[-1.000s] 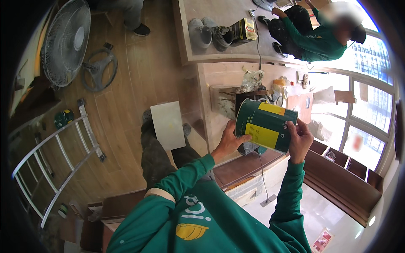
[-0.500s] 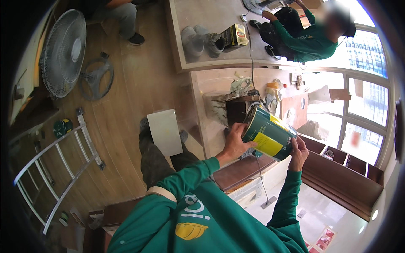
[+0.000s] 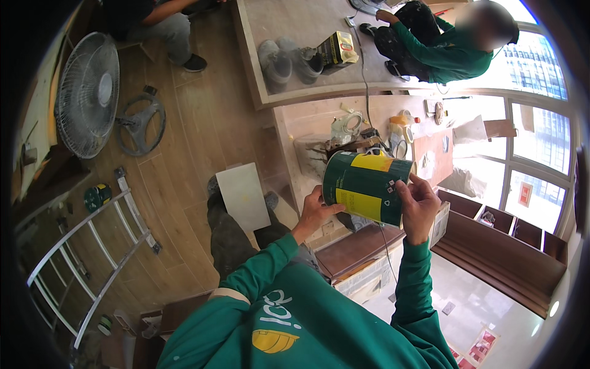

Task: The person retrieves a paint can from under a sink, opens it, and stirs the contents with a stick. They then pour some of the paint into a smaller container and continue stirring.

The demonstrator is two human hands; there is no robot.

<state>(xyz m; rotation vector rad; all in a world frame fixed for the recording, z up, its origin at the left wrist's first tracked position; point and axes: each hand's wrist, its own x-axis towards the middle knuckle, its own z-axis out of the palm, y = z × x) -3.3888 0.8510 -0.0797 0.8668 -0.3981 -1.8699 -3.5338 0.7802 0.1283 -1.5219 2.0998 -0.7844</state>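
An indoor building site, by the look of it: a dusty wooden platform carries worn shoes and a crouching co-worker. Left of the platform, a pedestal fan, metal ladder and green-and-yellow tin stand on wood-look flooring; right of it are large windows.

Tabletop as reference. Wood-plank floor to its left, grey standing fan farther left. Wide pale platform just beyond it. Paned windows to its right, daylight strong, panes washed out. Brown cabinet, open compartments, nearer and right of it.
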